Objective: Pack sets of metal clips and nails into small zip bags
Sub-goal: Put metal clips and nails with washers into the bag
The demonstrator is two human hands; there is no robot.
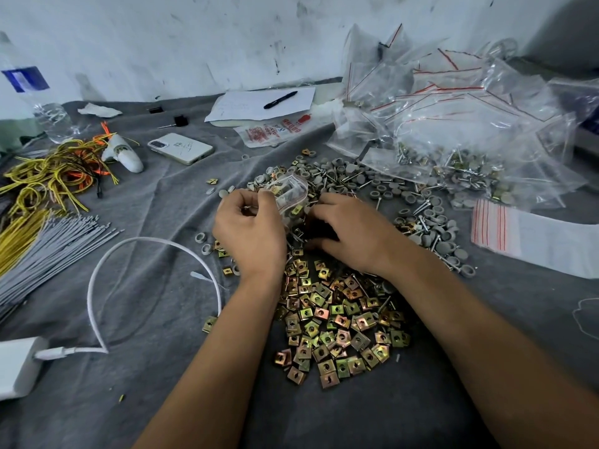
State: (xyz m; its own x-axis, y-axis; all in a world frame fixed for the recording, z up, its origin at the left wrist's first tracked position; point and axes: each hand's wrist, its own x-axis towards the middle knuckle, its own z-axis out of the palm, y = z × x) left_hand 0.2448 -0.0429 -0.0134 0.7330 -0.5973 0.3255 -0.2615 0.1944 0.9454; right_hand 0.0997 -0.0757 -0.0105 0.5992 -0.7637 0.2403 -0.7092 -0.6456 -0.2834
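Observation:
A small clear zip bag [289,193] with a red strip holds a few clips and nails. My left hand [249,233] pinches its left edge with curled fingers. My right hand [351,233] lies palm down to the right of the bag, fingers bent onto the parts under it; what its fingertips hold is hidden. Below both hands spreads a heap of gold-coloured square metal clips [337,322]. Grey-capped nails [363,179] lie scattered beyond the hands.
Filled zip bags [453,124] pile up at the back right, and a stack of flat empty bags [531,241] lies on the right. Left: grey ties [48,247], yellow wires [48,179], a phone [180,148], a white cable [97,286]. Paper with a pen [280,99] sits behind.

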